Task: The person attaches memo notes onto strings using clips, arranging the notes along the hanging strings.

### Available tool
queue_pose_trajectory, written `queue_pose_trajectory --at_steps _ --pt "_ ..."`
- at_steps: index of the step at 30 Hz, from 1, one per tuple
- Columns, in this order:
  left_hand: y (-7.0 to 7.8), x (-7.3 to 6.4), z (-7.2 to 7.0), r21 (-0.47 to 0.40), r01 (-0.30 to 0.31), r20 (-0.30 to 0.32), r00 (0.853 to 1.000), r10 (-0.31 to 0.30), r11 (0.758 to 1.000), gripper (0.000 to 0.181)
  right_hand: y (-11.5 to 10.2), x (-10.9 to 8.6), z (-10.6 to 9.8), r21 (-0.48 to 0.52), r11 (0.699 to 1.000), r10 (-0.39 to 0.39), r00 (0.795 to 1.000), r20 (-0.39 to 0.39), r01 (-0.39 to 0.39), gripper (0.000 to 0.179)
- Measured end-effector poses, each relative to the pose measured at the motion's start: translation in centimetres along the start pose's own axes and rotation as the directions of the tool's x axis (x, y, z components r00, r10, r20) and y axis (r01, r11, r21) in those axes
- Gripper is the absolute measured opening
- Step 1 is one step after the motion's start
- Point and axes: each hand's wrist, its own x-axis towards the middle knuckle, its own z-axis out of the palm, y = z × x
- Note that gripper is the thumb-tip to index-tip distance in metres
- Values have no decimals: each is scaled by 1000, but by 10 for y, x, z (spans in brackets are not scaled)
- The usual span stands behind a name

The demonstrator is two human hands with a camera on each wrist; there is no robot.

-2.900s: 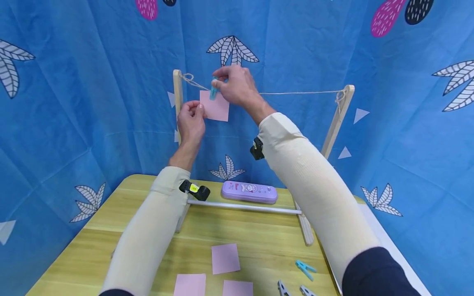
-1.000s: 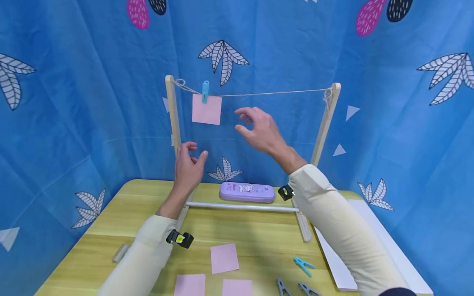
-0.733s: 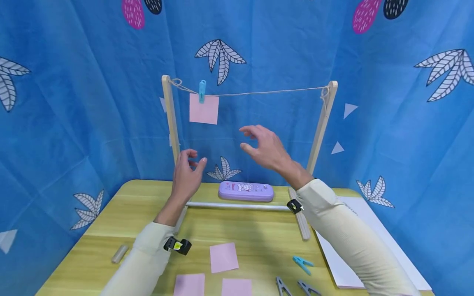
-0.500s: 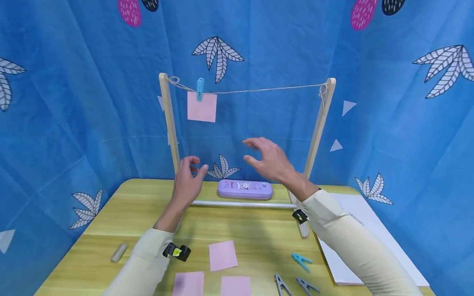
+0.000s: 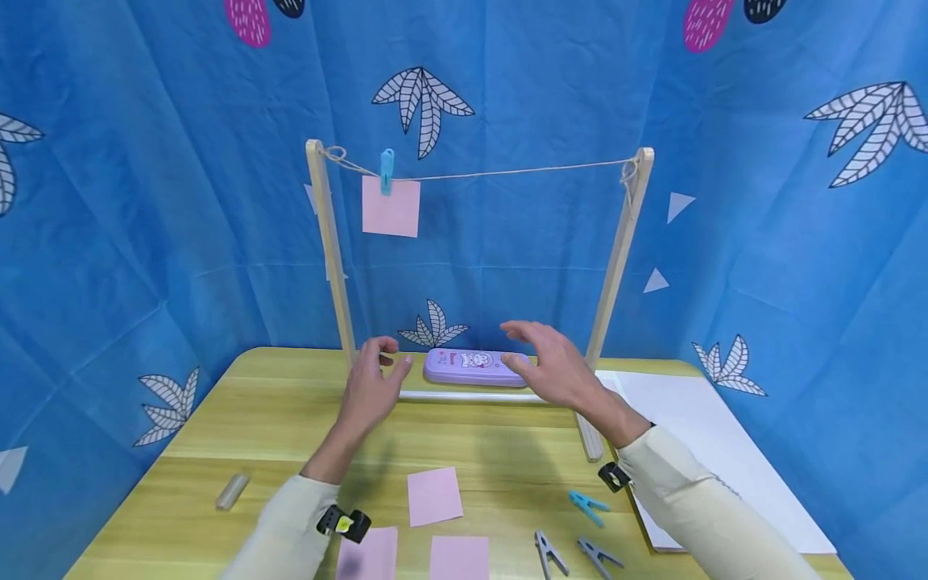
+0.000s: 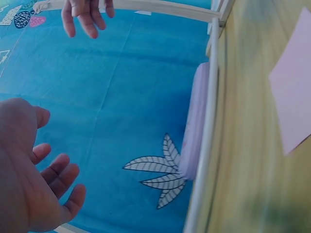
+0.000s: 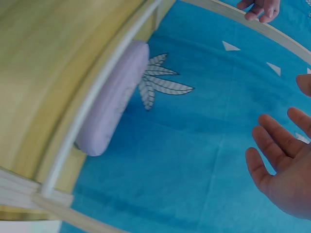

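Up above the left hand's (image 5: 368, 391) fingers, well apart from them, the pink note (image 5: 390, 208) hangs slightly askew from the cord (image 5: 507, 171), pinned along its top edge by a blue peg (image 5: 387, 171). In the earliest frame the right hand (image 5: 554, 370) pinches that peg while the left steadies the note; now both are off it and lower with each frame, and the note hangs without them. Pegging this one looks finished, and both hands seem free for other work.

All the fingers are loosely bent and parted, gripping nothing. Between the two sets of fingertips in the head view shows the purple case (image 5: 474, 368); the wrist views show neither hand touching it. Nearer the person than the fingers, on the table (image 5: 290, 427), lie three loose notes (image 5: 435, 497), with a spare peg (image 5: 582, 501) and two grey pegs (image 5: 542, 546) below the right fingers, all untouched.
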Motion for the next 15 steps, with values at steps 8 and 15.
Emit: queue_pose_trajectory --at_steps 8,15 --pt "-19 -14 13 37 -15 55 998 13 999 39 18 -35 15 11 999 44 997 70 -45 53" --pt "-31 -26 20 80 -2 164 986 -12 997 38 28 -66 24 -11 999 37 991 125 -36 52"
